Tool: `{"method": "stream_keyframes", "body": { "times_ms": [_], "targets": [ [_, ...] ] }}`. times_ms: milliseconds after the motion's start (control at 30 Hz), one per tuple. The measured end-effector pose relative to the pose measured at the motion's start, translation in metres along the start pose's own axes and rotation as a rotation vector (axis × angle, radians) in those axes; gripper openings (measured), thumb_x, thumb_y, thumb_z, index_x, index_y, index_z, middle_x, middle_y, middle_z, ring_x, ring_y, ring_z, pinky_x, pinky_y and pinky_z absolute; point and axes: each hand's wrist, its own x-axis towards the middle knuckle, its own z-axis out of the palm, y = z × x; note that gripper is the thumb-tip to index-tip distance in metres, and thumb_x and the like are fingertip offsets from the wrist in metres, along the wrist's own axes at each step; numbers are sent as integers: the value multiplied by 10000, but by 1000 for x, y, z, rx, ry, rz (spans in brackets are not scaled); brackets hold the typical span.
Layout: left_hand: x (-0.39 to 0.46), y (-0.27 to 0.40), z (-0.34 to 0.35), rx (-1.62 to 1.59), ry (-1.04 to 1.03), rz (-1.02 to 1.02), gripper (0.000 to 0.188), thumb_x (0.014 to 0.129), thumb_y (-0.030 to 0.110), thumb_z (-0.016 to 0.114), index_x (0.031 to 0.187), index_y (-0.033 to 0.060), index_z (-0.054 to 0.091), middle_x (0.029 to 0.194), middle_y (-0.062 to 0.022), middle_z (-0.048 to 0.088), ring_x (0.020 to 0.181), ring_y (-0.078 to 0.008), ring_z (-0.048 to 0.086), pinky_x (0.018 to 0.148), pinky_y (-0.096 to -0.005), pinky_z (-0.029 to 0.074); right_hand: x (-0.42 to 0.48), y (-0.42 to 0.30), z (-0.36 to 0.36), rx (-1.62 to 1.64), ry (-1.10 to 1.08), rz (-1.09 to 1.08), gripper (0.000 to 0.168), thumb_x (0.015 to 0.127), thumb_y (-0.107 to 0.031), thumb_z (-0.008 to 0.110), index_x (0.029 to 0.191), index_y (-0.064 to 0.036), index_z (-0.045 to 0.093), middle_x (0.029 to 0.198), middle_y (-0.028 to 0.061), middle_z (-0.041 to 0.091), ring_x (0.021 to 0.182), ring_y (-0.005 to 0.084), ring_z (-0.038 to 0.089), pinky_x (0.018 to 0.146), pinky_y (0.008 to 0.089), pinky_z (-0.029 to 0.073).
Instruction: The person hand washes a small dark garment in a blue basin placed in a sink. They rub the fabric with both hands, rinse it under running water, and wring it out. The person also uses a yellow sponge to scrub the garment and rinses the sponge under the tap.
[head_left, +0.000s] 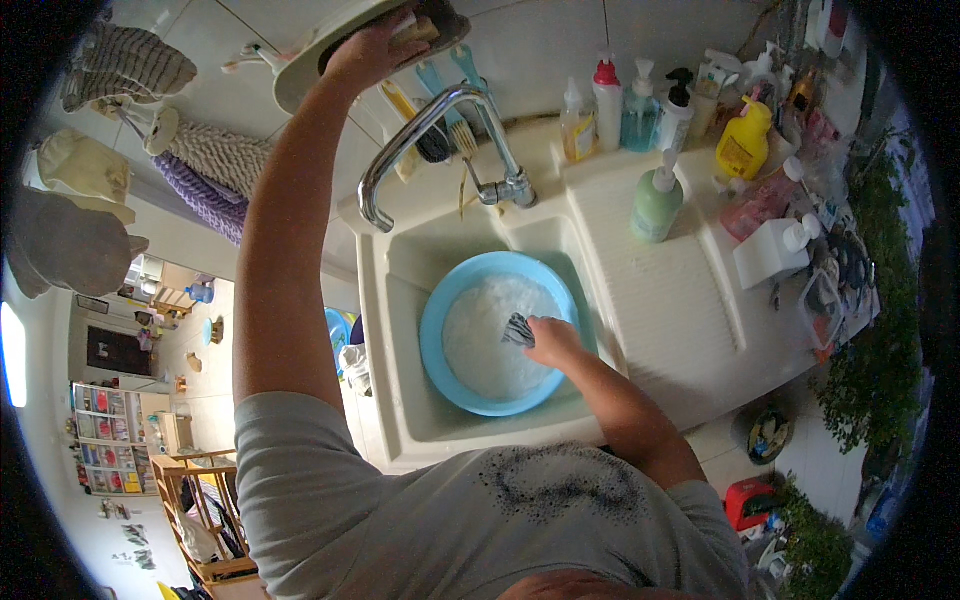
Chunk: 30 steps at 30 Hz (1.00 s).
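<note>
In my right hand (553, 341) is a bunched grey striped cloth (517, 330), held over the right side of a light blue plastic basin (441, 367). Whitish, foamy water (484, 360) fills much of the basin, which sits inside a cream sink (409, 416). My left hand (371, 52) reaches up into an oval wall-mounted holder (300, 86) at the top of the view. A tan block (418, 30), perhaps soap, lies at its fingers; whether they grip it I cannot tell.
A chrome faucet (420, 124) arches over the sink's back left. Brushes (435, 139) hang behind it. A green pump bottle (658, 202) stands on the ribbed drainboard (660, 292), with several bottles (607, 105) along the back. Towels (217, 150) hang at left.
</note>
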Motion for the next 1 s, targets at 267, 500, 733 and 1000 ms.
{"method": "stream_keyframes", "body": {
  "times_ms": [267, 500, 733, 1000],
  "targets": [
    [-4, -6, 35, -353, 232, -30, 339, 852, 307, 462, 1187, 297, 512, 1387, -33, 307, 1278, -248, 273, 1047, -352, 277, -1, -2, -2, 36, -28, -12, 365, 663, -293, 681, 874, -47, 513, 826, 151, 603, 819, 322, 585, 711, 420, 461],
    [0, -3, 38, -842, 333, -179, 339, 863, 364, 499, 1188, 270, 508, 1315, -55, 406, 1207, -265, 378, 1012, -353, 312, -1, -3, -2, 28, -30, -8, 367, 661, -288, 683, 875, -45, 510, 826, 149, 602, 820, 325, 583, 713, 421, 459],
    [5, 3, 22, -831, 203, -220, 398, 750, 217, 575, 1141, 148, 542, 1258, -101, 418, 1159, -276, 393, 1003, -432, 256, 2, 0, 1, 10, -31, 3, 360, 656, -276, 679, 889, -54, 516, 831, 152, 601, 814, 323, 589, 713, 423, 465],
    [8, -10, 9, -1521, -29, -360, 735, 730, 380, 664, 1304, 43, 354, 1323, -172, 365, 1207, -274, 355, 983, -313, 318, 0, 1, 1, 36, -3, -16, 363, 660, -280, 689, 874, -51, 506, 820, 148, 602, 795, 329, 588, 695, 423, 464]
  ]
}}
